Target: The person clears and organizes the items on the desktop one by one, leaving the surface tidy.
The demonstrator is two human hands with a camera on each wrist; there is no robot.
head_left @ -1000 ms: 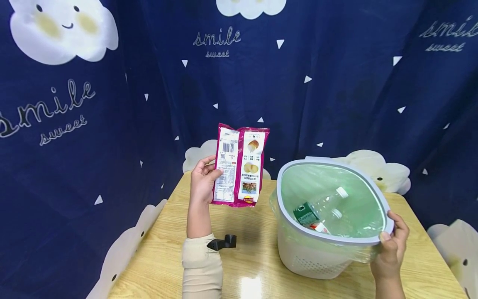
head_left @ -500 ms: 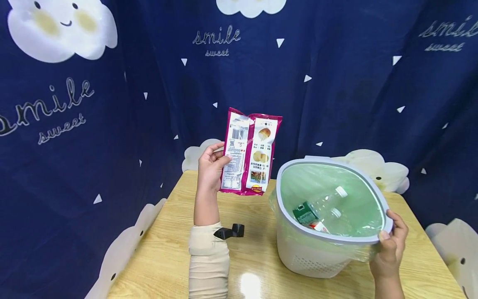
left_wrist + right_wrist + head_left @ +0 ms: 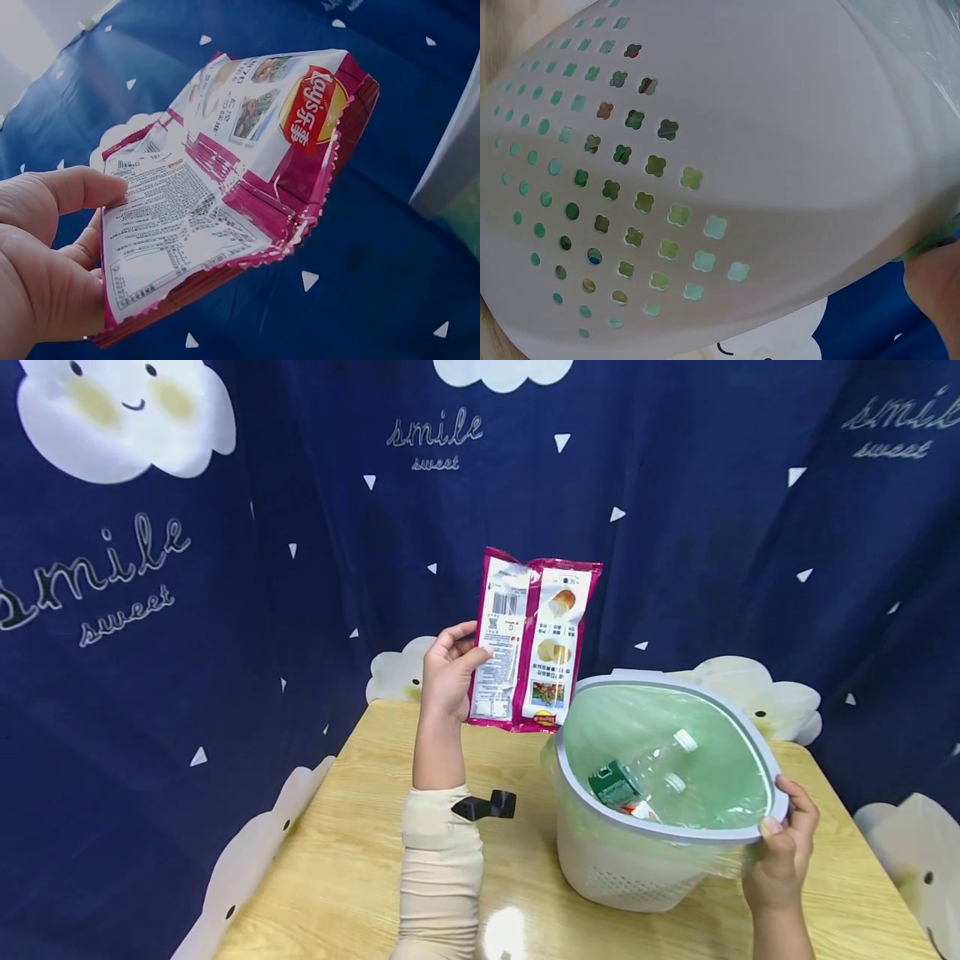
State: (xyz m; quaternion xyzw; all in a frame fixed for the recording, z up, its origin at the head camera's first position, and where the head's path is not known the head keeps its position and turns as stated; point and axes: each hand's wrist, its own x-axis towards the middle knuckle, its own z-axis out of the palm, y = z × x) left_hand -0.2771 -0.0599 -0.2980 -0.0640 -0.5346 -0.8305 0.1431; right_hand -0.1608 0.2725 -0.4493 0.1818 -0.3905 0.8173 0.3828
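Note:
My left hand [image 3: 448, 672] pinches the left edge of a magenta and white chip bag [image 3: 525, 643], thumb on the printed back and fingers behind. In the left wrist view the chip bag [image 3: 217, 180] shows a Lay's logo and an open-looking or folded end; which, I cannot tell. The bag hangs above the table, just left of the trash bin's rim. My right hand [image 3: 783, 852] grips the right rim of the white trash bin [image 3: 637, 881], which leans. A green liner [image 3: 720, 743] covers its inside. Perforated wall of the trash bin [image 3: 780, 112] fills the right wrist view.
Inside the bin lie clear plastic bottles, one with a green-labelled bottle [image 3: 615, 785], and a red and white scrap [image 3: 641, 811]. A wooden table [image 3: 337, 835] carries the bin. Behind stands a dark blue curtain [image 3: 487, 518] with cloud prints.
My left hand has carried the chip bag up and to the right, closer to the bin. The right hand stays on the rim, and the bin has barely moved.

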